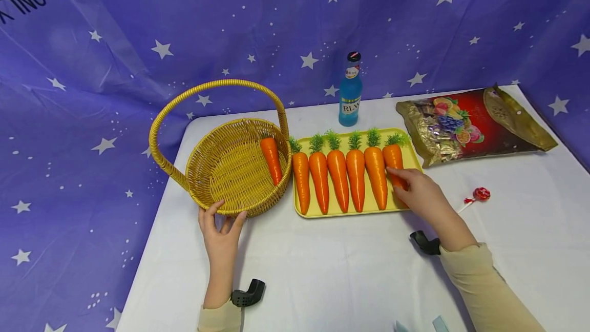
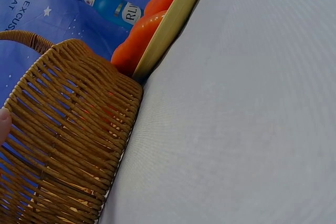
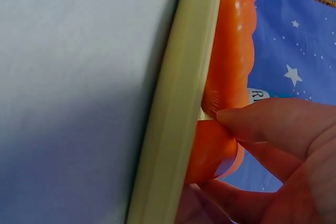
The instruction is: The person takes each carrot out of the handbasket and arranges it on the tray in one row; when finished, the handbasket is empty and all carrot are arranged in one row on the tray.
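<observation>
A yellow wicker basket (image 1: 230,168) with a tall hoop handle stands at the left, one orange carrot (image 1: 271,160) lying inside against its right wall. At the basket's near rim my left hand (image 1: 222,232) holds on, a finger hooked over the edge and the thumb against the outside. Several toy carrots with green tops lie in a row on a yellow tray (image 1: 304,215). The rightmost carrot (image 1: 393,158) is on the tray's right side, and my right hand (image 1: 424,196) pinches its lower part. Thumb and fingers sit on both sides of that carrot (image 3: 212,150) in the right wrist view.
A blue bottle (image 1: 350,96) stands behind the tray. Right of it lies a large red and gold candy bag (image 1: 475,127). A red lollipop (image 1: 481,194) rests near my right forearm. Pale blue pieces (image 1: 440,324) show at the near edge. A purple star-patterned cloth (image 1: 276,24) hangs behind.
</observation>
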`<control>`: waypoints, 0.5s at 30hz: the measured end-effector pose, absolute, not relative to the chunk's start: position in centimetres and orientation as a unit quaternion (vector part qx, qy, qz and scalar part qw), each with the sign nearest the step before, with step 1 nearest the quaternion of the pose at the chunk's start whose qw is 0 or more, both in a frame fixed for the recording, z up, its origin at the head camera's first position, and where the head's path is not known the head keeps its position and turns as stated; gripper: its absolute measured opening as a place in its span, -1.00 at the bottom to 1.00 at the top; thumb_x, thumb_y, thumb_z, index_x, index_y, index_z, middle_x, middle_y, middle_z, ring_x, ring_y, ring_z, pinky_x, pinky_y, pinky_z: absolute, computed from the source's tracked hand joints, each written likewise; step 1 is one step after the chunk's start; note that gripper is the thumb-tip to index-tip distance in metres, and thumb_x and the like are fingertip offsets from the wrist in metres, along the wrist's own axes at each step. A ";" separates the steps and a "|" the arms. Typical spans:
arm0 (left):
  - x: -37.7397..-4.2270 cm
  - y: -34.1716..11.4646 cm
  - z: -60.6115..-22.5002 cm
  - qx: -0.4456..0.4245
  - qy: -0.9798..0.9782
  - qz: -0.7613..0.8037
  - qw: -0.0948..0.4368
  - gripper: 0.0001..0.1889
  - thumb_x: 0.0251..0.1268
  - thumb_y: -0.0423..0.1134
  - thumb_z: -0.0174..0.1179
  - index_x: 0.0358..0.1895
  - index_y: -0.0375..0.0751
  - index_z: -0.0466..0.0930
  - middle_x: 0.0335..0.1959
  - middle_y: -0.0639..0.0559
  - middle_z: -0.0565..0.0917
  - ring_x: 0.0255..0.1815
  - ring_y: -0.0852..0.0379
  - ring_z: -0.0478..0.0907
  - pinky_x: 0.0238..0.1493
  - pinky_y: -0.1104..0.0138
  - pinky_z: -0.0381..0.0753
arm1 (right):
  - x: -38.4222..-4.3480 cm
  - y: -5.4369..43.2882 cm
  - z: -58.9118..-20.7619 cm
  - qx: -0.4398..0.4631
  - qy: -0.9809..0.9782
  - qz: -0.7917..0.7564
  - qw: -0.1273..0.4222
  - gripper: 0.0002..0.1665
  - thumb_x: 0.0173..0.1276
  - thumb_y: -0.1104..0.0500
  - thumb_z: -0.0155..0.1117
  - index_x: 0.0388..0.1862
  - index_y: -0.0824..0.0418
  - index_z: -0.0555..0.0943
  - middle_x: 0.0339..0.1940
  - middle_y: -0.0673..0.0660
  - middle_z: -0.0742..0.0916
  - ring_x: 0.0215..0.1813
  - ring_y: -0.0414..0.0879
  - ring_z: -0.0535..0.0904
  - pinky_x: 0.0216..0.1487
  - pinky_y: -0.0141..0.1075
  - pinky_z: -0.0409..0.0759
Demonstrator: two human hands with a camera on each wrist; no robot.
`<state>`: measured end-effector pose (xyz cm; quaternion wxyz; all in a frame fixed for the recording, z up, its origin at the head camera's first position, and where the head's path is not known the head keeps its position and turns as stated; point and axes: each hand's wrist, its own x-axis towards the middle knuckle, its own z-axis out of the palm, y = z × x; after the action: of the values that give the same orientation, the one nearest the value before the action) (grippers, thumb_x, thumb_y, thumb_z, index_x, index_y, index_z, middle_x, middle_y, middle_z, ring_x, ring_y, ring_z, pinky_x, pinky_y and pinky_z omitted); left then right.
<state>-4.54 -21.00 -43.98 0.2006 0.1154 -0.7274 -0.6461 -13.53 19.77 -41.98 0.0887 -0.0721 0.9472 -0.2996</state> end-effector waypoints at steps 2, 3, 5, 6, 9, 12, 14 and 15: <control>-4.7 -21.3 -44.7 0.117 -0.728 -0.645 0.202 -0.40 0.14 -0.43 0.36 0.24 -0.42 0.31 0.54 -0.13 -0.30 0.51 -0.13 -0.06 0.29 -0.07 0.26 | -13.6 19.7 -42.0 -0.074 0.949 -0.293 0.088 -0.39 0.33 0.24 0.21 0.37 0.30 0.40 0.25 0.49 0.47 0.27 0.42 0.32 0.23 0.28 0.25; -4.8 -21.4 -45.0 0.118 -0.728 -0.645 0.202 -0.39 0.14 -0.43 0.36 0.25 -0.40 0.32 0.54 -0.10 -0.30 0.51 -0.11 -0.06 0.29 -0.06 0.27 | -13.6 19.7 -42.1 -0.075 0.950 -0.291 0.087 -0.39 0.34 0.24 0.21 0.37 0.30 0.40 0.25 0.49 0.47 0.27 0.42 0.31 0.23 0.28 0.25; -4.9 -21.6 -45.5 0.119 -0.727 -0.645 0.203 -0.38 0.13 -0.42 0.37 0.26 -0.38 0.32 0.54 -0.05 -0.29 0.51 -0.07 -0.05 0.30 -0.03 0.28 | -13.5 19.7 -42.1 -0.077 0.951 -0.288 0.086 -0.39 0.33 0.25 0.22 0.36 0.30 0.40 0.24 0.49 0.48 0.27 0.42 0.32 0.23 0.28 0.25; -4.9 -21.6 -45.6 0.119 -0.727 -0.645 0.203 -0.38 0.13 -0.42 0.37 0.26 -0.38 0.32 0.55 -0.04 -0.30 0.51 -0.07 -0.06 0.29 -0.03 0.28 | -13.5 19.6 -42.1 -0.079 0.951 -0.287 0.085 -0.40 0.33 0.25 0.22 0.36 0.30 0.41 0.23 0.49 0.48 0.27 0.42 0.32 0.23 0.28 0.25; -4.8 -21.5 -45.1 0.119 -0.724 -0.649 0.201 -0.38 0.14 -0.43 0.36 0.25 -0.42 0.30 0.54 -0.09 -0.31 0.51 -0.11 -0.07 0.29 -0.03 0.28 | -13.4 19.6 -42.1 -0.084 0.952 -0.283 0.080 -0.42 0.32 0.26 0.22 0.33 0.31 0.43 0.21 0.49 0.50 0.25 0.41 0.34 0.22 0.28 0.27; -4.6 -21.0 -44.0 0.121 -0.724 -0.649 0.199 -0.40 0.16 -0.43 0.35 0.24 -0.46 0.29 0.53 -0.17 -0.32 0.51 -0.17 -0.09 0.29 -0.04 0.26 | -13.4 19.5 -42.0 -0.089 0.953 -0.280 0.074 -0.44 0.32 0.27 0.22 0.31 0.31 0.46 0.19 0.49 0.52 0.23 0.41 0.36 0.21 0.28 0.28; -4.4 -20.8 -43.3 0.122 -0.726 -0.647 0.198 -0.41 0.17 -0.43 0.34 0.23 -0.48 0.28 0.53 -0.22 -0.32 0.50 -0.19 -0.09 0.29 -0.04 0.26 | -13.3 19.5 -42.0 -0.092 0.954 -0.277 0.071 -0.44 0.31 0.27 0.23 0.30 0.30 0.47 0.19 0.49 0.52 0.23 0.42 0.36 0.20 0.28 0.29; -4.4 -20.7 -43.1 0.122 -0.727 -0.646 0.199 -0.41 0.17 -0.43 0.34 0.23 -0.49 0.28 0.53 -0.23 -0.32 0.50 -0.20 -0.09 0.30 -0.02 0.27 | -13.3 19.5 -41.9 -0.093 0.954 -0.275 0.070 -0.44 0.31 0.27 0.23 0.30 0.30 0.47 0.19 0.49 0.53 0.22 0.42 0.37 0.20 0.28 0.29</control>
<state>-4.36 -20.66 -43.14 0.1987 0.1222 -0.7270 -0.6458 -13.29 19.49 -41.94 0.0698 -0.0934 0.9543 -0.2753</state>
